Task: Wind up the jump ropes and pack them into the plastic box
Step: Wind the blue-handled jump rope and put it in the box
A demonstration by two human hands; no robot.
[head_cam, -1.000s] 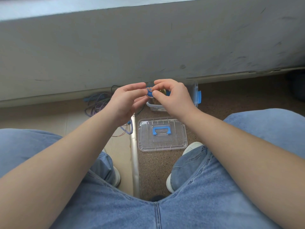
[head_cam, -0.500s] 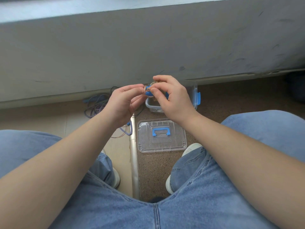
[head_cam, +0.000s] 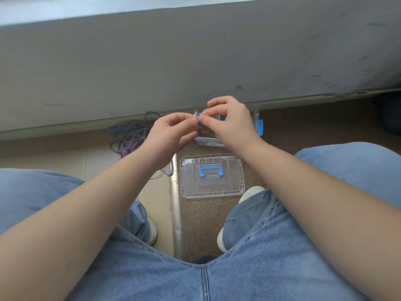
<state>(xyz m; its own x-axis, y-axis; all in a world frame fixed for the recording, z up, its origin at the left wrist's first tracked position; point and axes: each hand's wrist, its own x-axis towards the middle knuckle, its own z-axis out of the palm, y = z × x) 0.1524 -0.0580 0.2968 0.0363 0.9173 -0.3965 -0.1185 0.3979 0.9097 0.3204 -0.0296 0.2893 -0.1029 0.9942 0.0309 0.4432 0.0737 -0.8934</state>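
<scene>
Left hand (head_cam: 171, 135) and right hand (head_cam: 232, 124) both pinching a blue jump rope (head_cam: 199, 121) between them, plastic box (head_cam: 206, 141) just beneath the right hand, loose ropes (head_cam: 128, 137) beside the left hand.

I am seeing the lid (head_cam: 211, 189) lying on the floor (head_cam: 282, 129), the plastic box (head_cam: 206, 141) sitting just behind it against the wall (head_cam: 195, 61). Loose jump ropes (head_cam: 128, 137) are lying left of the box.

Speckled floor (head_cam: 201, 216), clear lid (head_cam: 217, 187), plastic box (head_cam: 208, 141) beyond it, tangled jump ropes (head_cam: 128, 137) left.
</scene>
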